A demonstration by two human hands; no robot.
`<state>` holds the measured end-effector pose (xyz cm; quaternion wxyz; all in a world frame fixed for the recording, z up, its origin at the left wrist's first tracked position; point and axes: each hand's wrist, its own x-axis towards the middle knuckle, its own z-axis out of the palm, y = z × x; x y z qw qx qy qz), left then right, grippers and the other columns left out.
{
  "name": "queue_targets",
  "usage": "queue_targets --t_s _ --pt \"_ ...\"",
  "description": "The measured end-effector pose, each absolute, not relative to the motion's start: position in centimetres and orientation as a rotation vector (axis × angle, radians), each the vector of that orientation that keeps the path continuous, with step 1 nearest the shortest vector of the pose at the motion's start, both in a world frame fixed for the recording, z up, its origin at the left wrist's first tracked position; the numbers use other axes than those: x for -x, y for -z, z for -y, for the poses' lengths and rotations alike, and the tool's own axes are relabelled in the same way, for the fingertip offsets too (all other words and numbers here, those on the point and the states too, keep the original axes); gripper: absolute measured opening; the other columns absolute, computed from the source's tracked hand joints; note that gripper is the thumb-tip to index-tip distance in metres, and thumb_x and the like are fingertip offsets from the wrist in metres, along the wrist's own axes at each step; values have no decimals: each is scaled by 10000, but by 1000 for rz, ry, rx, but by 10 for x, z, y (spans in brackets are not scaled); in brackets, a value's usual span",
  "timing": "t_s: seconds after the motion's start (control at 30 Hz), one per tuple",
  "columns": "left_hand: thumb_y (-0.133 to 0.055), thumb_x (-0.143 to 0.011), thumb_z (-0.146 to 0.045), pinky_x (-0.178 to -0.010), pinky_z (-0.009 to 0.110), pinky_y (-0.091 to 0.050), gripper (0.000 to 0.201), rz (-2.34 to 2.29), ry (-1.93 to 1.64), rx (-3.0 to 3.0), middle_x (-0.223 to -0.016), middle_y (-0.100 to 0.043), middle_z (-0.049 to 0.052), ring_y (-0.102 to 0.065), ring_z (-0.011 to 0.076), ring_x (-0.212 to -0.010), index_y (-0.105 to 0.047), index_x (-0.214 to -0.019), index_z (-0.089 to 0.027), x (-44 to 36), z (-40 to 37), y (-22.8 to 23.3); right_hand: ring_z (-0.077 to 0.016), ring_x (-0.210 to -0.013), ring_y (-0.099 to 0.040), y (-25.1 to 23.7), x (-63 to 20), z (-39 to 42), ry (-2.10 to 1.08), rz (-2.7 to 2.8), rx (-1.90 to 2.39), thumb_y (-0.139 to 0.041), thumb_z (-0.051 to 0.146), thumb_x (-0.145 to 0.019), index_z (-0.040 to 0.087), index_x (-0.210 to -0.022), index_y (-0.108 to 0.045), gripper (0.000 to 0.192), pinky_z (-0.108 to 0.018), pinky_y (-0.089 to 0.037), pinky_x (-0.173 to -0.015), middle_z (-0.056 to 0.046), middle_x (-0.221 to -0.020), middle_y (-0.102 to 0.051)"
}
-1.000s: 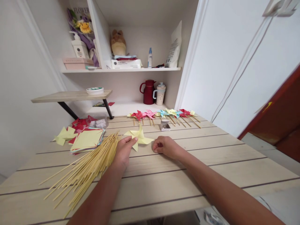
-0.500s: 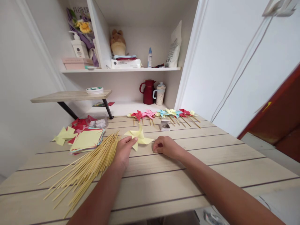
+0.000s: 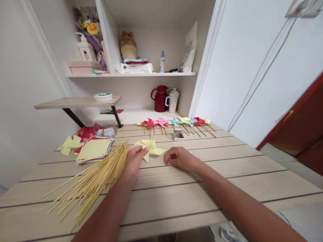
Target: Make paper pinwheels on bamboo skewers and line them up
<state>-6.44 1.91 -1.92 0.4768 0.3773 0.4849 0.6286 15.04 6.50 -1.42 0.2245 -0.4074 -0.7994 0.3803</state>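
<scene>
Pale slatted tabletop [image 3: 239, 174] under you, long sticks [image 3: 103, 176] fanned on its left; now your right hand [image 3: 180, 157] sits with fingertips pressed together, on what, if anything, you can't tell. Your left hand [image 3: 134, 161] is nearer, pinching the yellow paper pinwheel [image 3: 152, 149] by its left side, centre just right of that grip, right blade ending just beside the right hand.

Dark capitals on the pale backing [image 3: 88, 9] behind the purple-wrapped bouquet [image 3: 94, 43] read "FLOWER". Print on the white rectangular pack [image 3: 136, 68], white square pump bottle [image 3: 87, 53] and white upright pouch [image 3: 189, 50] is illegibly small.
</scene>
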Motion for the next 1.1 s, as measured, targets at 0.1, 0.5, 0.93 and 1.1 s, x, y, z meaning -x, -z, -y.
queue_targets --t_s 0.1,0.5,0.93,1.1 --pt "-825 -612 -353 -826 306 -445 309 -1183 -1543 -924 -836 -741 58 -646 204 -844 -758 -830 -143 64 -19 20 -149 -683 -614 15 -150 -65 -1047 2203 1124 -707 196 -677 207 -755 -741 86 -239 -440 -610 -5 -745 -700" --pt "-835 -594 -347 -838 303 -445 304 -1181 -1538 -913 -844 -745 57 -646 200 -851 -761 -815 -152 64 -20 19 -154 -705 -621 20 -149 -65 -1017 2201 1079 -669 183 -705 208 -718 -727 64 -249 -450 -654 -9 -774 -696" --pt "-827 -600 -362 -781 291 -452 293 -1235 -1564 -953 -775 -728 42 -654 198 -789 -748 -786 -149 63 -16 17 -213 -845 -621 -23 -169 -62 -835 1896 1106 -669 318 -771 210 -723 -677 118 -336 -459 -806 -35 -850 -687" --pt "-815 -615 -374 -730 278 -446 290 -1285 -1613 -966 -762 -717 28 -637 185 -755 -743 -787 -153 59 -18 20 -252 -1105 -576 -29 -152 -42 -819 1893 897 -708 336 -784 235 -760 -720 105 -404 -396 -1009 -60 -1110 -638"
